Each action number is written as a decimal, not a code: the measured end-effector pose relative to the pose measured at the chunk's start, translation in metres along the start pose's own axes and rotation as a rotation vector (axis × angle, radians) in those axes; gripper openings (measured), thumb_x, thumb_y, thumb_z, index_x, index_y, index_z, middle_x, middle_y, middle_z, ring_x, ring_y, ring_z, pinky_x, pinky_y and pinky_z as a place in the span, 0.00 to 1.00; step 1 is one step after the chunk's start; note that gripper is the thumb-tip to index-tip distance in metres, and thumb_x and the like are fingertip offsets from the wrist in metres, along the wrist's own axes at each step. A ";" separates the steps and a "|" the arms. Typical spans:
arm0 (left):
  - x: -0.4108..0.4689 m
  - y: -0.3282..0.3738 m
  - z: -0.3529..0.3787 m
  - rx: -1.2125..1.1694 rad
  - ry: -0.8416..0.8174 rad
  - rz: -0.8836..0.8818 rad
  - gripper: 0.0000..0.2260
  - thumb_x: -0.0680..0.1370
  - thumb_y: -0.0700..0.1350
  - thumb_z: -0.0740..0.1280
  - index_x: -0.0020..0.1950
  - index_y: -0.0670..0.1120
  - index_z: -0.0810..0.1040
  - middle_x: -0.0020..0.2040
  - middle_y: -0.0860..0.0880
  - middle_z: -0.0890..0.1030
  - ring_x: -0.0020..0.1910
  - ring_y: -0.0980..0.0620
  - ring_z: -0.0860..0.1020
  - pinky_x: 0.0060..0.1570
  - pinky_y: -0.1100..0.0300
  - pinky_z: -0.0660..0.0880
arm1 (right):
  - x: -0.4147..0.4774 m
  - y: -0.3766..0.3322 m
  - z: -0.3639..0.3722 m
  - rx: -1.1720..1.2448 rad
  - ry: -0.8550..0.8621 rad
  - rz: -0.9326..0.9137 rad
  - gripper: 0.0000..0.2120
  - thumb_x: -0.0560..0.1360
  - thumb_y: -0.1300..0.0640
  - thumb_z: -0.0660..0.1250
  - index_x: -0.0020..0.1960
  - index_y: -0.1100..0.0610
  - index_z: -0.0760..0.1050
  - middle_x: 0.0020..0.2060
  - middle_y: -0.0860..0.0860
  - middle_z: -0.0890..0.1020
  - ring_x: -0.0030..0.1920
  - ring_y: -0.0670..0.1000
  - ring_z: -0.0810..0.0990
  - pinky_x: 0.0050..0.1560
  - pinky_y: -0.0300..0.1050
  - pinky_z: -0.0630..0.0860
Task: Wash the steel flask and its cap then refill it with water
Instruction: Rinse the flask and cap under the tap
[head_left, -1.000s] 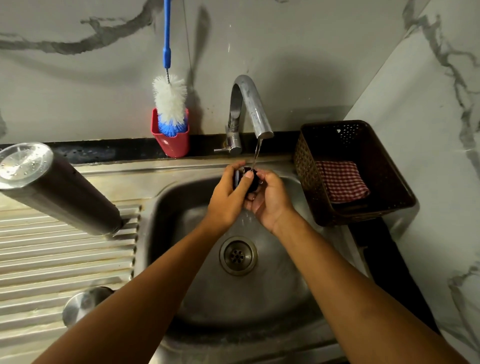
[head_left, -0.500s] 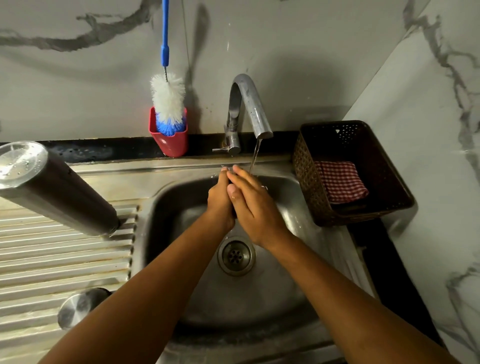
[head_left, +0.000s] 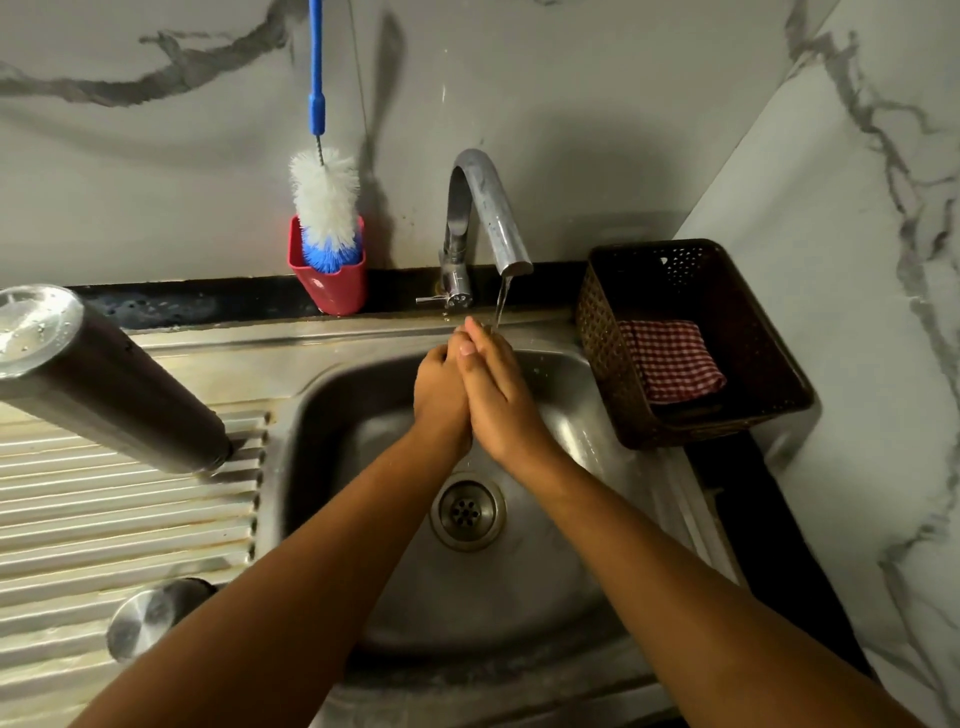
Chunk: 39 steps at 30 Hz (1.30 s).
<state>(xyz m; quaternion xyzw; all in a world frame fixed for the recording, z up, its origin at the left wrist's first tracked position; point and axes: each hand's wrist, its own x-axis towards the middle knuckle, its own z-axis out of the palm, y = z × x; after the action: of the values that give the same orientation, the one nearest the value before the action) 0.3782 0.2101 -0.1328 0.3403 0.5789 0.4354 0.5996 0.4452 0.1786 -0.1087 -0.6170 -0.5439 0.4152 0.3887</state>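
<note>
The dark steel flask (head_left: 114, 389) stands upside down on the ribbed drainboard (head_left: 104, 519) at the left, its shiny base wet with drops. A round steel cap (head_left: 150, 618) lies on the drainboard near my left forearm. Over the sink (head_left: 519, 597), my left hand (head_left: 439, 395) and my right hand (head_left: 501, 400) are pressed palm to palm, fingertips at the thin stream of water (head_left: 501, 301) from the tap (head_left: 488, 208). The small black cap part is hidden between my palms.
A red cup (head_left: 332, 286) holding a white and blue bottle brush (head_left: 324, 202) stands behind the sink, left of the tap. A brown woven basket (head_left: 769, 364) with a red checked cloth (head_left: 670, 358) sits at the right. The drain (head_left: 466, 512) lies below my wrists.
A second ago my fingers held the small black cap part in plain sight under the stream. My hands have since closed flat against each other over it and shifted slightly left.
</note>
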 end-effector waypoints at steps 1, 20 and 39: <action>-0.001 0.000 0.000 0.008 0.000 -0.002 0.11 0.88 0.52 0.58 0.59 0.48 0.77 0.48 0.55 0.81 0.47 0.56 0.80 0.44 0.58 0.75 | -0.001 0.003 0.002 -0.022 -0.015 0.009 0.23 0.87 0.48 0.53 0.80 0.51 0.62 0.79 0.49 0.65 0.76 0.44 0.63 0.77 0.43 0.58; -0.015 -0.002 0.001 -0.419 -0.151 -0.251 0.19 0.88 0.56 0.53 0.53 0.48 0.81 0.44 0.49 0.82 0.45 0.52 0.80 0.40 0.60 0.75 | 0.013 0.004 -0.001 -0.270 -0.052 0.029 0.20 0.86 0.45 0.53 0.69 0.50 0.78 0.68 0.50 0.79 0.68 0.51 0.76 0.70 0.49 0.71; -0.017 0.011 0.004 -0.206 -0.076 -0.262 0.19 0.87 0.54 0.54 0.47 0.45 0.78 0.34 0.46 0.79 0.26 0.55 0.75 0.24 0.64 0.67 | 0.040 -0.022 -0.024 -0.094 -0.060 0.469 0.25 0.82 0.36 0.57 0.58 0.55 0.79 0.50 0.56 0.84 0.49 0.57 0.83 0.51 0.51 0.81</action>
<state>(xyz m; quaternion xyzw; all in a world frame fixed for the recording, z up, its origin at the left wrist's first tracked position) 0.3817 0.1991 -0.1151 0.2147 0.5476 0.3974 0.7043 0.4621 0.2200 -0.0831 -0.7312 -0.4157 0.4866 0.2362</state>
